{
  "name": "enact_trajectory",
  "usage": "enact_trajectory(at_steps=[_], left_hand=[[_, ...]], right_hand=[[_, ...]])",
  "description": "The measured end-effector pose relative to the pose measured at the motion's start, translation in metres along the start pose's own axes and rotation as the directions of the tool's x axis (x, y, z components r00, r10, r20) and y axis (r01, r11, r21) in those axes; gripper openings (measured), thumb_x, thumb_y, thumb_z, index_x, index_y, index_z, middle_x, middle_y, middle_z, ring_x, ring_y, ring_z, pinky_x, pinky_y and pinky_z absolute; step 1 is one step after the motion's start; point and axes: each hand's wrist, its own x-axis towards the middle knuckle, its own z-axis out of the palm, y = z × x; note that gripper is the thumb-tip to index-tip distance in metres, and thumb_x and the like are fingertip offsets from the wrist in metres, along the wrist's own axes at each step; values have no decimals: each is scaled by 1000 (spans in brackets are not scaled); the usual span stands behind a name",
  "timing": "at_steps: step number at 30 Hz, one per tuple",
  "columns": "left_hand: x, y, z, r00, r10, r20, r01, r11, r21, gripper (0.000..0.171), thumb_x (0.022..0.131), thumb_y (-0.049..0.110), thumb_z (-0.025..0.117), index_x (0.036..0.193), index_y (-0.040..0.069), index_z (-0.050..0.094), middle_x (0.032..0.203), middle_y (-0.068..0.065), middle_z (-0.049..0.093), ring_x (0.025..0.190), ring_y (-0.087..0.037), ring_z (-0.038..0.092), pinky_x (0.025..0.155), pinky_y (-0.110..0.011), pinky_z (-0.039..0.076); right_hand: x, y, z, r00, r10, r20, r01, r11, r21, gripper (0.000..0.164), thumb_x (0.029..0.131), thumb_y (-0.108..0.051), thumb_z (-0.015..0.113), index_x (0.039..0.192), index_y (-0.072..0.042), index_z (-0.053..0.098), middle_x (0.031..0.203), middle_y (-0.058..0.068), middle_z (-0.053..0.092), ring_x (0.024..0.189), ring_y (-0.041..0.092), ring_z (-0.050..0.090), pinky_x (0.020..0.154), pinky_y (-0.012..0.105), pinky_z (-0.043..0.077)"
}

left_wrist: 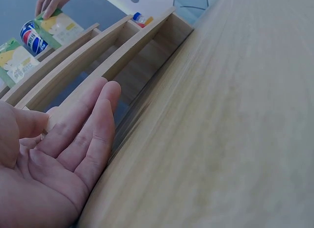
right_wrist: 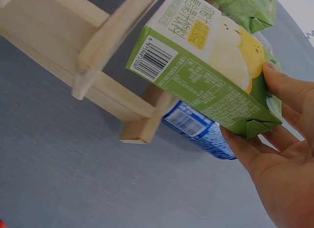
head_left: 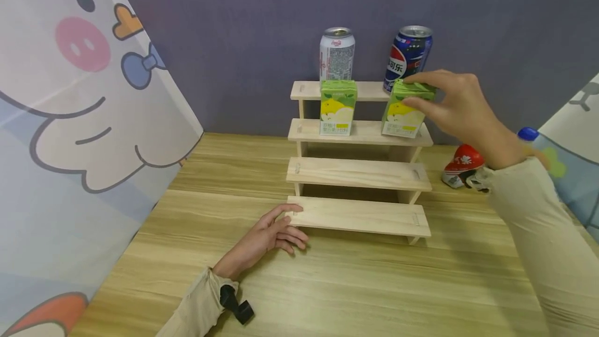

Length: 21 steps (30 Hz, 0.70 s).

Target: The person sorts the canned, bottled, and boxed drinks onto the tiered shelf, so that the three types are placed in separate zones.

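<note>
My right hand (head_left: 456, 100) grips the top of a green and white juice box (right_wrist: 211, 61), thumb on one side and fingers on the other. That box leans slightly at the right end of the second-highest step of a wooden tiered shelf (head_left: 357, 215). Another juice box (head_left: 338, 108) stands upright toward the left of the same step. My left hand (head_left: 273, 233) holds the left front corner of the lowest step, pinching it between thumb and index finger, with the other fingers extended below its front edge.
On the top step stand a white can (head_left: 337, 53) at left and a blue cola can (head_left: 408, 56) behind the gripped box. A red package (head_left: 463, 165) lies right of the shelf, near a blue-capped bottle (head_left: 528, 134). A dark wall (head_left: 243, 40) rises behind the table (head_left: 374, 285).
</note>
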Motion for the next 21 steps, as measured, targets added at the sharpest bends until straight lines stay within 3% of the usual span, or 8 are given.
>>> enact_trajectory(at_steps=[10, 13, 16, 19, 21], left_hand=[[-1, -2, 1, 1000, 5, 7, -5, 1000, -7, 42, 111, 29, 33, 151, 14, 35, 115, -28, 68, 102, -40, 68, 76, -39, 58], [-1, -1, 1, 1000, 12, 4, -12, 1000, -7, 42, 111, 28, 32, 151, 13, 35, 114, -28, 68, 101, -40, 68, 76, -39, 58], [0, 0, 1, 1000, 8, 0, -8, 1000, -9, 42, 111, 29, 33, 151, 13, 35, 114, -28, 68, 101, -39, 69, 76, -39, 58], [1, 0, 0, 1000, 4, 2, -4, 1000, -6, 42, 111, 29, 33, 150, 13, 35, 114, -27, 68, 101, -38, 69, 76, -39, 58], [1, 1, 0, 1000, 3, 1, -3, 1000, -7, 42, 111, 29, 33, 150, 14, 35, 114, -27, 69, 101, -38, 69, 76, -40, 58]], right_hand=[[-2, 14, 6, 996, 70, 55, -74, 995, 72, 32, 91, -8, 73, 123, -11, 72, 118, 10, 71, 111, 21, 61, 92, 11, 37], [-1, 15, 5, 994, 79, 77, -86, 993, 85, 32, 94, -8, 71, 126, -14, 71, 121, 10, 70, 114, 25, 59, 97, 19, 40], [-1, 15, 4, 991, 90, 95, -98, 991, 91, 32, 95, -8, 69, 127, -14, 70, 125, 10, 68, 118, 29, 57, 103, 36, 42], [-3, 14, 3, 990, 101, 101, -110, 990, 83, 33, 96, -7, 67, 127, -13, 70, 129, 12, 64, 118, 32, 54, 98, 46, 41], [-4, 14, 4, 991, 103, 84, -109, 992, 70, 33, 95, -5, 67, 127, -12, 70, 129, 15, 60, 115, 32, 51, 93, 45, 38]])
